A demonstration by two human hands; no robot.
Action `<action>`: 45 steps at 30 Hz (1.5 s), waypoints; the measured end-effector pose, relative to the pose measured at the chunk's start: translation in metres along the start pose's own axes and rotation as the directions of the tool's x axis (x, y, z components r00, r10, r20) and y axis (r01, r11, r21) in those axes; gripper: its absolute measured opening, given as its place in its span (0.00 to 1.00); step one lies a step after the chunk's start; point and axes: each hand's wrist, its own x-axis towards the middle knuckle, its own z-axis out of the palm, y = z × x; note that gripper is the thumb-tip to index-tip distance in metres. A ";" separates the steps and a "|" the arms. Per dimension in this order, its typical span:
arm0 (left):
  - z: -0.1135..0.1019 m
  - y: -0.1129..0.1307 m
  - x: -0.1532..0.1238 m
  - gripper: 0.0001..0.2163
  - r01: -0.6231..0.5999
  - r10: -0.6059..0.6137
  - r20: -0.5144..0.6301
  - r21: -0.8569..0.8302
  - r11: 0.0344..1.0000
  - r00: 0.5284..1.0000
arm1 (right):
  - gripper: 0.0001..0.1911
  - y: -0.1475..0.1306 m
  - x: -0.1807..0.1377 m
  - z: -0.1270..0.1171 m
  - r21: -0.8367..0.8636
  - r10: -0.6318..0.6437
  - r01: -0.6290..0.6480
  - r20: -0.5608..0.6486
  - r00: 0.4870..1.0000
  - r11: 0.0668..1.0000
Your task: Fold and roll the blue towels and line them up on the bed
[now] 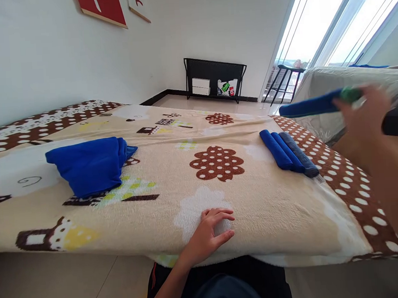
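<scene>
My left hand (212,231) lies at the near edge of the cream patterned blanket (270,207), its fingers apart and nothing in it. On the right, my right hand (365,107) is raised and blurred, closed around one end of a rolled blue towel (312,105). Something green shows at the gripped end, too smeared to make out. Below it, several rolled towels lie side by side: a blue rolled towel (276,151) and a grey-blue rolled towel (298,154) with a white tag. At the left a loosely folded pile of blue towels (88,167) rests on the blanket.
A brown dotted border (349,180) runs along the blanket's right side. Beyond it stands a plastic-covered piece of furniture (336,82). At the back are a black rack (214,69) holding boxes, and a dark stool (284,78) near the window.
</scene>
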 end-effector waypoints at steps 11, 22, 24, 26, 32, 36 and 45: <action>0.001 0.003 -0.003 0.09 -0.024 0.023 -0.019 -0.045 0.999 1.000 | 0.14 0.038 -0.227 0.051 0.088 -0.214 0.195 0.358 0.909 0.977; -0.203 -0.044 -0.022 0.15 0.239 0.076 -0.490 0.547 0.802 0.869 | 0.26 0.055 -0.249 0.045 0.124 -0.084 0.047 0.309 0.948 0.991; -0.249 -0.067 -0.027 0.22 0.514 0.063 -0.669 0.624 0.589 0.740 | 0.26 0.058 -0.250 0.042 0.157 -0.021 -0.022 0.265 0.964 0.987; -0.275 -0.093 -0.037 0.31 0.703 -0.095 -0.744 0.570 0.426 0.661 | 0.24 0.059 -0.249 0.038 0.191 0.019 -0.066 0.240 0.971 0.979; -0.269 -0.134 -0.055 0.25 0.767 -0.027 -0.831 0.500 0.403 0.556 | 0.17 0.057 -0.249 0.027 0.292 0.067 -0.144 0.258 0.964 0.945; -0.263 -0.124 -0.046 0.19 0.758 0.064 -0.825 0.544 0.361 0.562 | 0.15 0.059 -0.251 0.017 0.322 0.114 -0.210 0.292 0.950 0.923; -0.292 -0.103 -0.041 0.07 0.430 0.220 -0.906 0.371 0.823 0.362 | 0.16 0.072 -0.242 -0.008 0.310 0.240 -0.334 0.304 0.922 0.890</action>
